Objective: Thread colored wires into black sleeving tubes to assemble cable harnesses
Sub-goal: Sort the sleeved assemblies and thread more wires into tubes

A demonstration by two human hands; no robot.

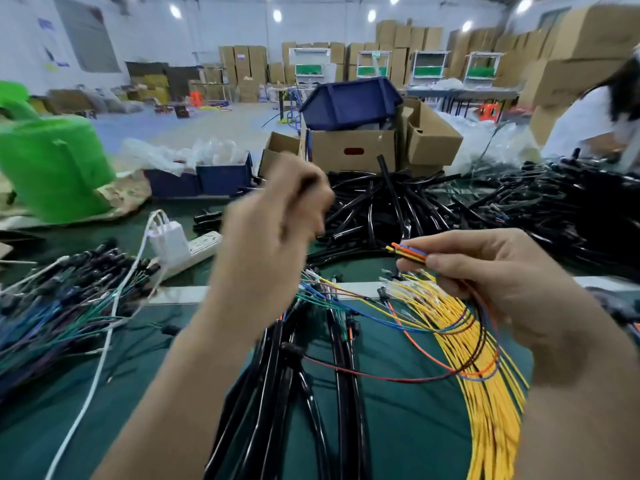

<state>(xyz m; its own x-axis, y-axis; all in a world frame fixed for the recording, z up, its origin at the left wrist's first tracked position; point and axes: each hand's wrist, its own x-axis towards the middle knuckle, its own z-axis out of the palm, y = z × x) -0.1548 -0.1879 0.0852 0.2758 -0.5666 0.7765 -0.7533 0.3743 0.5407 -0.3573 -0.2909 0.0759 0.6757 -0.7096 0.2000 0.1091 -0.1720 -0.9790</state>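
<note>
My right hand [491,271] pinches a small bundle of colored wires [407,251] between thumb and fingers; their orange, blue, yellow and red tips point left. The wires loop down under the hand over a thick bunch of yellow wires [485,386] on the green table. My left hand [277,220] is raised mid-table and motion-blurred, fingers curled, with a dark streak in its grip; whether it holds a tube is unclear. Behind it lies a pile of black sleeving tubes [381,206]. Black sleeved harnesses [304,393] lie between my forearms.
Sleeved cables with colored ends [52,306] are heaped at the left. A white power strip with a charger [176,242] and its cord, a green bag [52,168], blue bins [221,176] and cardboard boxes [349,152] stand behind. A person in white [595,112] works at the far right.
</note>
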